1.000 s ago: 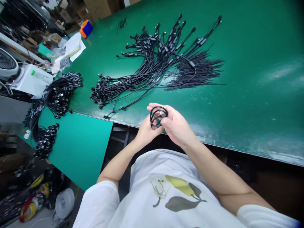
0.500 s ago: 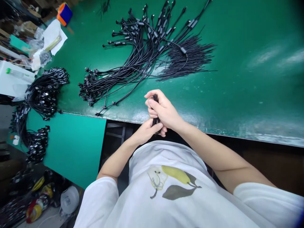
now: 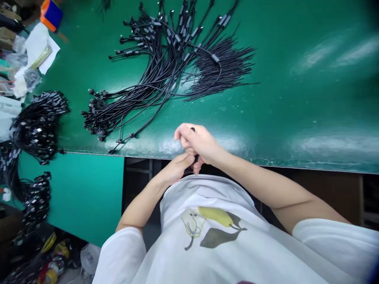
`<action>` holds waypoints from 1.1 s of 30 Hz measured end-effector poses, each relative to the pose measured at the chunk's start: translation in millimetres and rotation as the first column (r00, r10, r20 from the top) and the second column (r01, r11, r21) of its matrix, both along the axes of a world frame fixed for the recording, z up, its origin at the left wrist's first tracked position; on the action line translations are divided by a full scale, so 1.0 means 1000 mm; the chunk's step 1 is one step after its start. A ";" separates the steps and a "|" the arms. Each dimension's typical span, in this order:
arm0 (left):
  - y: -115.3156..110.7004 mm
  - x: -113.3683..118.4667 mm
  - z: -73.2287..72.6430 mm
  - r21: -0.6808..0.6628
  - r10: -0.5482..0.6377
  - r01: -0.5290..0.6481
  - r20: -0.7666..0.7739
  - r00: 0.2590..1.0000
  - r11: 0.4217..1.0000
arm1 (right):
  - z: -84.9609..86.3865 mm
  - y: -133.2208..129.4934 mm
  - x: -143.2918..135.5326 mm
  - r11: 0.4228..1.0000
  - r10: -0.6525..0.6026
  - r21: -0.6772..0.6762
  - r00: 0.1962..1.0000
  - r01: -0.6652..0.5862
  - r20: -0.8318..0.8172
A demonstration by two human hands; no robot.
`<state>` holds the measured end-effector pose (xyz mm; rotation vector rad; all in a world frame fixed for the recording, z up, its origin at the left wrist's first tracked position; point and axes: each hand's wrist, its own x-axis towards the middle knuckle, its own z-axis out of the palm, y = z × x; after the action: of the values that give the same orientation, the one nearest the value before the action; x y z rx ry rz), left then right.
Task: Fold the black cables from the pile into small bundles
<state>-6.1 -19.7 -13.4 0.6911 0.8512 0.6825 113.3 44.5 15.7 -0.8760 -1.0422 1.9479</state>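
Close together at the table's front edge, both my hands are closed around a small dark bundle [image 3: 196,158], most of it hidden by fingers. My right hand [image 3: 201,145] wraps round its upper part, and a black end shows above the fist. Just below and to the left, my left hand [image 3: 177,169] pinches the lower part. Beyond the hands lies a big spread of black cables [image 3: 154,79] with grey sleeves and small plugs. A pile of thin black ties [image 3: 220,67] sits at its right end.
The green table [image 3: 296,106] ends just in front of my body. Coiled cable bundles [image 3: 38,126] lie at its left corner and over a lower green board [image 3: 85,193]. Papers [image 3: 41,47], plastic bags and an orange and blue object [image 3: 51,15] are at the upper left.
The view has shifted, so the table's things appear further left. My right hand has turned over the dark bundle, covering more of it, and both hands sit slightly lower in view.
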 end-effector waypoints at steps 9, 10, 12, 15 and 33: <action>0.008 0.000 -0.001 0.025 -0.022 0.025 -0.111 0.994 0.999 | -0.014 0.014 0.032 0.910 0.005 0.401 0.968 -0.108 0.250; 0.008 0.000 0.002 -0.013 0.066 -0.067 -0.076 0.995 0.998 | -0.015 0.027 0.047 0.881 -0.075 0.466 0.949 -0.082 0.307; 0.010 -0.002 0.007 -0.069 0.184 -0.188 -0.055 0.981 0.980 | -0.023 0.058 0.085 0.803 -0.361 0.596 0.799 0.005 0.480; 0.012 -0.006 0.011 -0.103 0.215 -0.223 -0.079 0.973 0.969 | -0.043 0.104 0.147 0.737 -0.616 0.676 0.389 -0.023 0.685; 0.011 -0.002 0.012 -0.156 0.189 -0.208 -0.131 0.973 0.966 | -0.051 0.138 0.202 0.777 -0.407 0.467 0.230 -0.422 0.884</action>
<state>-8.5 -8.5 -1.5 0.4996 1.0825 0.7455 315.7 182.7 -35.4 -1.7143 -2.2646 0.5648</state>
